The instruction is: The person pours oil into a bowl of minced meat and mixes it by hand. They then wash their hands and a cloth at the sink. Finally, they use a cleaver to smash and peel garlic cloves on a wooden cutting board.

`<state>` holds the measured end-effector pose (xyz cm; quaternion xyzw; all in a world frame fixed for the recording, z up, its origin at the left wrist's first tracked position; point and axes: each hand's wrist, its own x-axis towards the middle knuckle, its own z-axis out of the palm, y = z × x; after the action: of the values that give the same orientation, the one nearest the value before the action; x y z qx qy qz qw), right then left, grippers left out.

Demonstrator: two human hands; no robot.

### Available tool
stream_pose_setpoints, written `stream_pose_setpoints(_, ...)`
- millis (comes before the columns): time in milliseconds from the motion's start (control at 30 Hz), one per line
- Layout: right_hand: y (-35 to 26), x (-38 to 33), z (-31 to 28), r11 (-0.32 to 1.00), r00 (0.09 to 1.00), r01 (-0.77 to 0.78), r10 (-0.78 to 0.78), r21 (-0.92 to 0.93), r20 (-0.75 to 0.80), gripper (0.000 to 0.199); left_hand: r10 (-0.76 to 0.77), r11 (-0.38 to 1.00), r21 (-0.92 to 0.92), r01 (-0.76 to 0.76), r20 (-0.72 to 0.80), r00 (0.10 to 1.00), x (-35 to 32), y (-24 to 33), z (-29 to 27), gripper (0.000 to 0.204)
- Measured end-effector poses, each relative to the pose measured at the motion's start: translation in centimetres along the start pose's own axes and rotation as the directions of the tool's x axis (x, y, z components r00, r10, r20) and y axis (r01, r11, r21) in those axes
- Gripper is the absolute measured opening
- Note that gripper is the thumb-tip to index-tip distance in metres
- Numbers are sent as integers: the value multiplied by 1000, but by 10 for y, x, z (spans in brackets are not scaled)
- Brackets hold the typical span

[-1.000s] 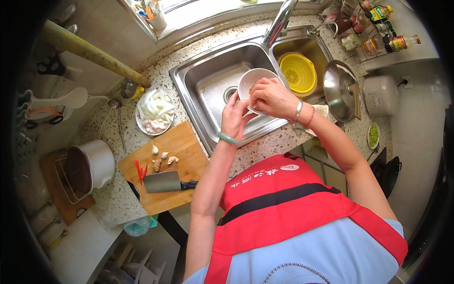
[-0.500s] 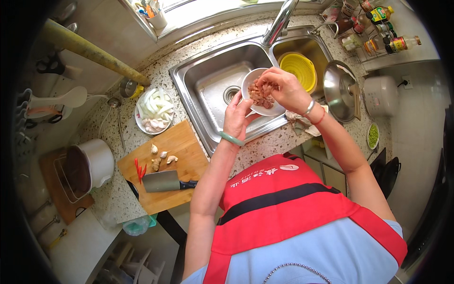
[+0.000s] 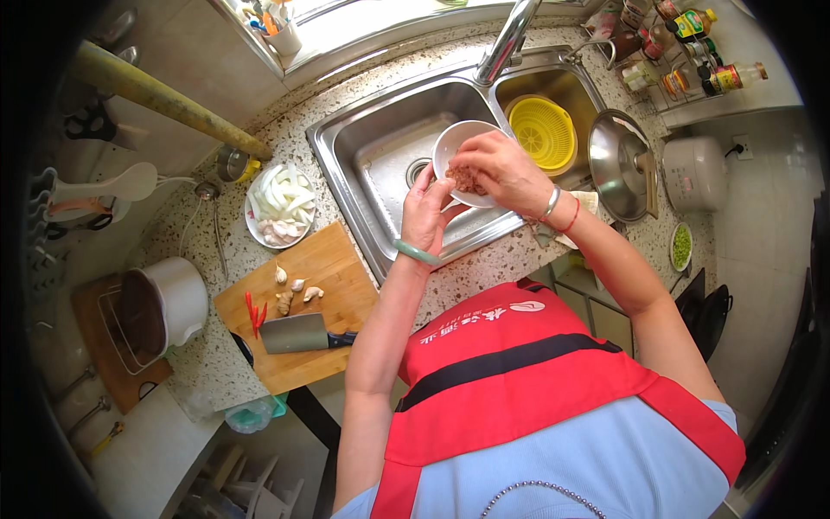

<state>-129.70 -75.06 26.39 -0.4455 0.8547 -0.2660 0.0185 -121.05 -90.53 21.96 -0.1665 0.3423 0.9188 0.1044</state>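
Over the front edge of the sink, my left hand (image 3: 424,214) grips the near left rim of a white bowl (image 3: 447,147), which is tilted. Reddish-brown pieces of raw meat (image 3: 465,180) lie inside it. My right hand (image 3: 510,176) reaches into the bowl from the right, its curled fingers closed on some of the meat; the fingertips are partly hidden. A green bangle circles my left wrist, a silver one my right.
The steel sink (image 3: 322,143) holds a yellow colander (image 3: 566,143) in its right basin. At left are a plate of pale sliced vegetables (image 3: 285,197) and a cutting board (image 3: 324,259) with a cleaver (image 3: 296,334), garlic, ginger and red chillies. A large metal lid (image 3: 612,169) leans at right.
My right hand has lowered deeper into the bowl, covering more of the meat. The bowl and both hands have shifted slightly left.
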Motion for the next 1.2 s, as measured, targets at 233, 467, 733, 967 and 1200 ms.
stream_pose_setpoints(233, 7, 3, 11, 999, 999, -37, 37, -22, -22, 28, -11, 1000, -29, 11, 11, 1000, 2, -2, 5, 39)
stream_pose_setpoints(467, 8, -2, -5, 970, 973, -232, 229, -77, -41, 25, -1, 1000, 18, 2, -25, 1000, -1, 2, 6, 40)
stream_pose_setpoints(733, -5, 5, 5, 983, 992, -109, 118, -149, 46, 21, 5, 1000, -9, -5, 9, 1000, 1, 2, 4, 40)
stream_pose_setpoints(967, 1, 1, 10, 990, 994, -89, 80, -114, -78, 25, 22, 1000, 3, -22, -25, 999, -1, 0, 6, 39)
stream_pose_setpoints(1200, 5, 2, 15, 988, 981, -146, 139, -46, -138, 23, 4, 1000, -4, -4, -9, 1000, -1, 0, 4, 41)
